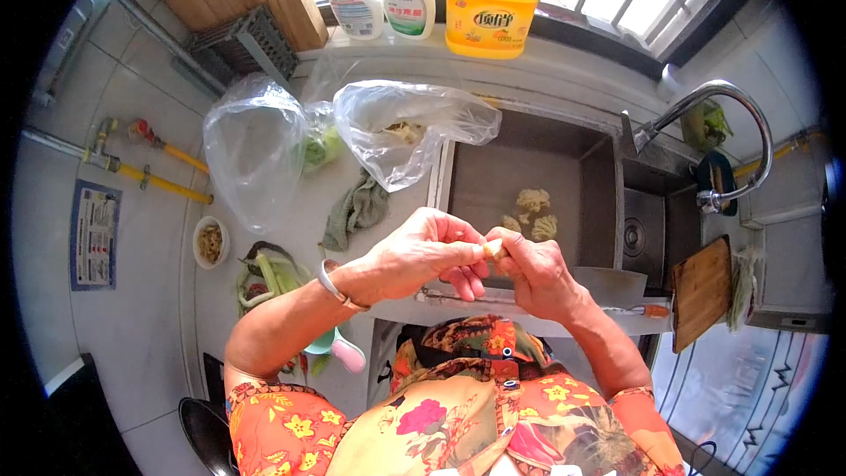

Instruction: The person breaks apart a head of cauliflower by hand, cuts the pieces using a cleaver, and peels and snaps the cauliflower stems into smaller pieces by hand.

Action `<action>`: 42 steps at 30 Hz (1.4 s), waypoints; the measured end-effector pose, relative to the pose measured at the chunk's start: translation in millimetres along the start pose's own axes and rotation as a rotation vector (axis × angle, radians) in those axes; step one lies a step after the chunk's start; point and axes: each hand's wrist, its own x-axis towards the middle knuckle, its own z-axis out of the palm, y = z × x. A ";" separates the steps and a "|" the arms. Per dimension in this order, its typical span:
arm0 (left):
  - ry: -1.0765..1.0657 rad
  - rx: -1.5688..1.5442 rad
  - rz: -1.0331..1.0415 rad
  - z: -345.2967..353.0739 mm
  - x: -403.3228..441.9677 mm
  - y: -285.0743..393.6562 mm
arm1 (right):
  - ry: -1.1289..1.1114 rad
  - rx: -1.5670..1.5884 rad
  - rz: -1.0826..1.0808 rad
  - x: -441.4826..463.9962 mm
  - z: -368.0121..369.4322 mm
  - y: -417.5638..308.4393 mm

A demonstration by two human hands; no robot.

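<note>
Over the near edge of the sink, my left hand (423,256) and my right hand (540,278) meet fingertip to fingertip. Pinched between them is a small pale piece of cauliflower (493,249), mostly covered by the fingers. Several cauliflower florets (533,201) lie on the bottom of the sink basin (493,154) just beyond my hands. A clear plastic bag (414,137) with pale pieces inside lies open at the basin's left rim.
Left on the counter are another plastic bag (256,150), a grey-green cloth (356,209), a small bowl (211,241) and green vegetables (278,273). Bottles, including a yellow jug (492,4), line the sill. The faucet (749,106) and a cutting board (701,293) are at right.
</note>
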 end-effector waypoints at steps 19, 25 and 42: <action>0.220 -0.005 0.035 8.5 8.0 -5.0 | 0.068 0.823 0.535 -4.7 8.8 -0.2; 0.172 -0.170 -0.005 8.5 12.1 -16.9 | 0.145 0.490 0.462 -9.5 14.2 2.5; 0.027 0.297 0.163 5.9 11.6 -35.1 | 0.002 0.264 0.243 -5.5 5.3 0.5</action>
